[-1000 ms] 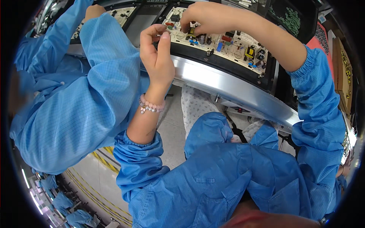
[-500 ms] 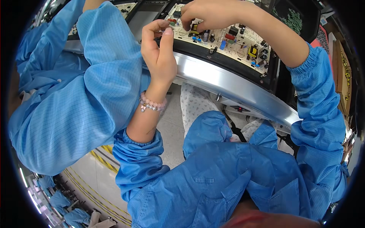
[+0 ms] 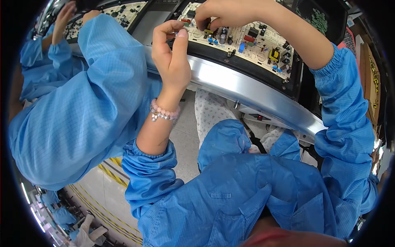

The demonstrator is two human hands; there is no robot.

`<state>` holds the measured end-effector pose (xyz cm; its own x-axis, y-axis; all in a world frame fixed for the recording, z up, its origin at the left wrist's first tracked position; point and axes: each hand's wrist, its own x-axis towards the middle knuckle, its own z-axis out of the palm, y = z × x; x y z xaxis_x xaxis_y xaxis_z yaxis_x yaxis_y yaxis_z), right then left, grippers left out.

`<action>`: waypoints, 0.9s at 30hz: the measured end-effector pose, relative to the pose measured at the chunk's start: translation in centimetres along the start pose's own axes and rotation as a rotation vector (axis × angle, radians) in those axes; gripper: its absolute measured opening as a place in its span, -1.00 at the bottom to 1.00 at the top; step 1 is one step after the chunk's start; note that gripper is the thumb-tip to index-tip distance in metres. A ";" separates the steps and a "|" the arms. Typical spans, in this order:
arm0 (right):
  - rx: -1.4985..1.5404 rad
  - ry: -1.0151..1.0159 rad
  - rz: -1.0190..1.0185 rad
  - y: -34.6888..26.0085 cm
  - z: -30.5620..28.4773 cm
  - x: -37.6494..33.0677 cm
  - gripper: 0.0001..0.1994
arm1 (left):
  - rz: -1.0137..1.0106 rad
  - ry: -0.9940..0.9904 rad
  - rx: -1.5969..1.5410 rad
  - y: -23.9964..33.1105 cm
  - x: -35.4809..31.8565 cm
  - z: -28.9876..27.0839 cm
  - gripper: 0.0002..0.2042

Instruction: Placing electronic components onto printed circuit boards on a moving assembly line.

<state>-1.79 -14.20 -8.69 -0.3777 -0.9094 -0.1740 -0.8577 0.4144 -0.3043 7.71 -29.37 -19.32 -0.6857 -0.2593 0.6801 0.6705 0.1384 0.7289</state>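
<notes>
A pale circuit board [image 3: 269, 43] sits in a black frame [image 3: 214, 53], with capacitors and other parts standing on it. From the upper right my right hand [image 3: 230, 13] reaches over the board, its fingertips closed down at a small yellow-and-black transformer [image 3: 209, 31]. The fingers partly cover that part. Over the board's near left corner, my left hand [image 3: 170, 55] is raised with thumb and bent fingers drawn together. Something tiny shows between them, too small to name. A red component [image 3: 186, 21] stands on the board just beside those fingertips.
A metal rail [image 3: 222, 76] runs along the near side. At upper right is a black bin [image 3: 319, 20] of green parts; a cardboard box [image 3: 372, 82] with yellow-and-black parts is at far right. A co-worker's blue sleeve [image 3: 111, 45] is close on my left, beside another board [image 3: 119, 14].
My right fingertips have shifted slightly at the transformer, covering more of it. My left hand stays nearly still. The co-worker's sleeve has moved left, and a further person's hand has come up at far left.
</notes>
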 end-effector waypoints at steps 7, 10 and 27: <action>-0.021 0.003 0.012 -0.7 0.4 0.1 -0.82 | 0.000 0.008 -0.006 0.1 -0.5 -0.5 -0.85; -0.045 0.011 0.011 -0.4 0.7 0.0 -0.79 | 0.010 0.010 -0.023 -0.2 -0.5 -0.2 -0.85; -0.388 0.483 0.258 -2.6 12.3 -25.4 -0.77 | -0.349 -0.342 0.967 -7.5 3.4 -2.5 -0.33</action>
<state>14.34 8.22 -14.96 -0.6240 -0.7333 0.2698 -0.7479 0.6606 0.0657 1.08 -33.71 -22.67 -0.9385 -0.1712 0.2999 0.0184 0.8424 0.5386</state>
